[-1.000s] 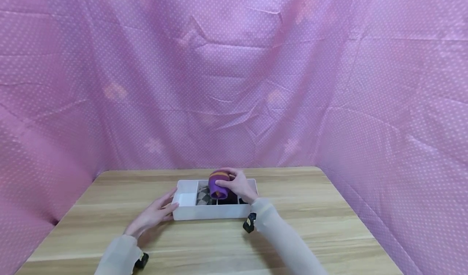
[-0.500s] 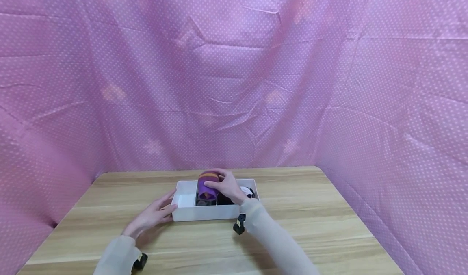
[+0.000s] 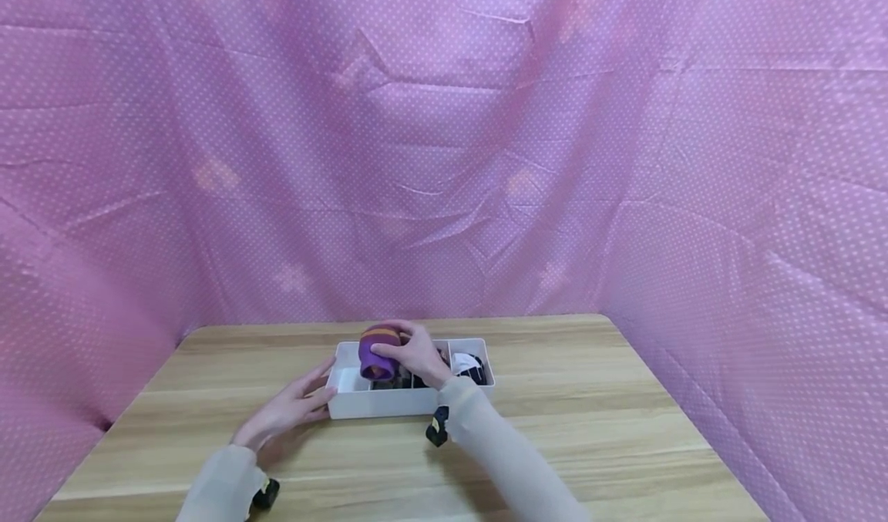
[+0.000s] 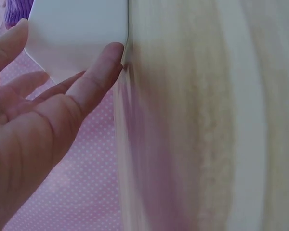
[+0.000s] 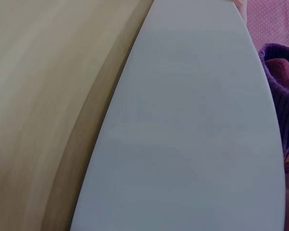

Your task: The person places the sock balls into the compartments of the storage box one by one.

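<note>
My right hand grips a rolled purple sock with an orange stripe, thumb on the near side. It holds the sock over the left part of a white divided box, overlapping the leftmost compartment. The sock's ribbed purple cuff shows past the box wall in the right wrist view; little of the right hand shows there. My left hand touches the box's left end with extended fingers. In the left wrist view, the fingers of the left hand lie along the white end wall.
A black-and-white cloth item lies in the box's rightmost compartment. Dark items fill the middle compartments, partly hidden by the right hand. The box stands on a wooden table, with a pink dotted curtain behind and at both sides.
My right hand has carried the purple sock leftward over the box, from the middle compartments to the left one. The black-and-white item has come into view. My left hand stays in place.
</note>
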### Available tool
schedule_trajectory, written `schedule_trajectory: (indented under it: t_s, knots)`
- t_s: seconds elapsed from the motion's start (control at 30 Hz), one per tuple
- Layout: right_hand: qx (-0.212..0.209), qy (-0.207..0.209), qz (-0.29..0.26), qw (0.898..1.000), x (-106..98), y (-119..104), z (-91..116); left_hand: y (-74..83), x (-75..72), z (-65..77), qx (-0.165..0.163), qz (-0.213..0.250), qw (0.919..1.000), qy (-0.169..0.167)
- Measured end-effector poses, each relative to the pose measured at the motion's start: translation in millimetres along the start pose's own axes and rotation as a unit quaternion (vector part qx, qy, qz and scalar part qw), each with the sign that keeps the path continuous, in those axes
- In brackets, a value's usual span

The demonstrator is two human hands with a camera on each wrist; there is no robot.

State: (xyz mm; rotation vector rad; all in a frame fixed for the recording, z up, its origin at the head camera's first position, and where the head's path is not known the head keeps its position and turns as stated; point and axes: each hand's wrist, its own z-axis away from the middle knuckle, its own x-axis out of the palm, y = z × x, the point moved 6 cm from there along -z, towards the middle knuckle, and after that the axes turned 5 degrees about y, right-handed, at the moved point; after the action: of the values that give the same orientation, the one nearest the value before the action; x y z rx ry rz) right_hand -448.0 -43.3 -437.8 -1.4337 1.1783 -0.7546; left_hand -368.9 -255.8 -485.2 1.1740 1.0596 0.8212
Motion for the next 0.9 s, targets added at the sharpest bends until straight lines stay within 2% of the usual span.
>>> schedule_trajectory:
  t_s: [0.4, 0.6, 0.9]
  knots:
    - [-0.001, -0.002, 0.006, 1.000, 13.5, -3.2, 1.8, 4.2, 5.3, 4.5, 0.020, 0.003, 0.9995, -0.024]
    - [0.006, 0.005, 0.005, 1.000, 22.8, -1.8, 0.6, 4.5, 6.9, 8.3, 0.021, 0.010, 0.9994, -0.025]
    - [-0.009, 0.007, 0.004, 1.000, 32.4, -7.3, 3.0, 4.0, 11.3, 12.0, 0.025, 0.009, 0.9993, -0.025]
